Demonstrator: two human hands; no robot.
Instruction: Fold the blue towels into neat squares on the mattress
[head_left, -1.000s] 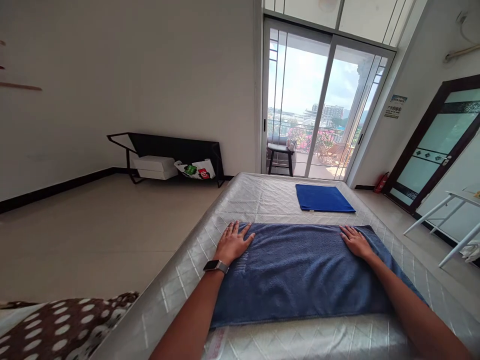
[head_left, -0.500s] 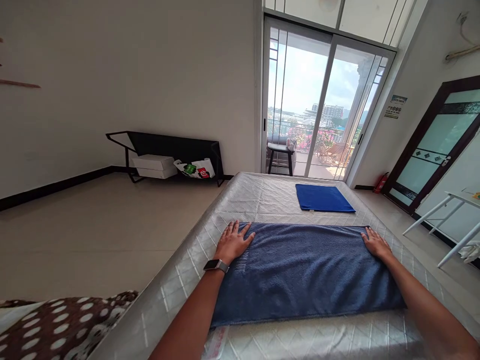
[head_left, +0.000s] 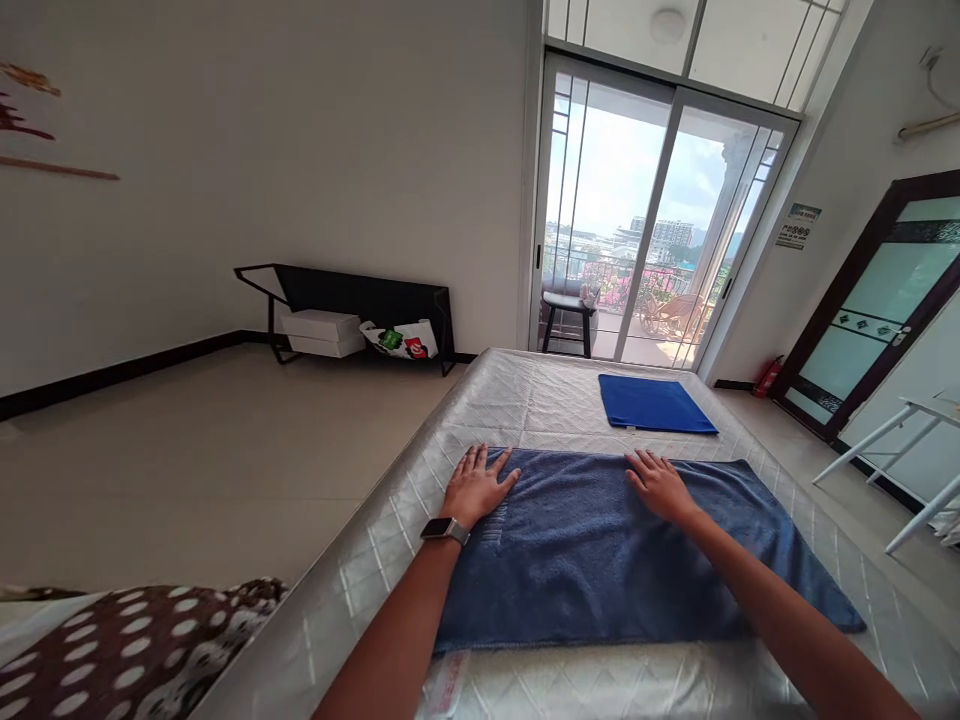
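Note:
A dark blue towel (head_left: pixel 570 560) lies spread across the silvery quilted mattress (head_left: pixel 510 395), with soft wrinkles in it. My left hand (head_left: pixel 478 487), a watch (head_left: pixel 444 530) on its wrist, rests on the towel's far left corner with fingers spread. Near the middle of the far edge, my right hand (head_left: pixel 660 485) lies on the same towel, fingers apart. Neither hand grips anything. Farther off on the mattress is a flat, folded bright blue cloth (head_left: pixel 656 404).
A black rack (head_left: pixel 360 292) with white boxes (head_left: pixel 321 332) and a printed bag stands by the left wall. Brown polka-dot fabric (head_left: pixel 127 640) is at the lower left. A white-legged table (head_left: pixel 930 412) stands at the right, and a dark stool (head_left: pixel 568 302) by the glass doors.
My right hand has moved left from the towel's far right corner to the middle of its far edge. My left hand stays at its corner. The view has shifted slightly.

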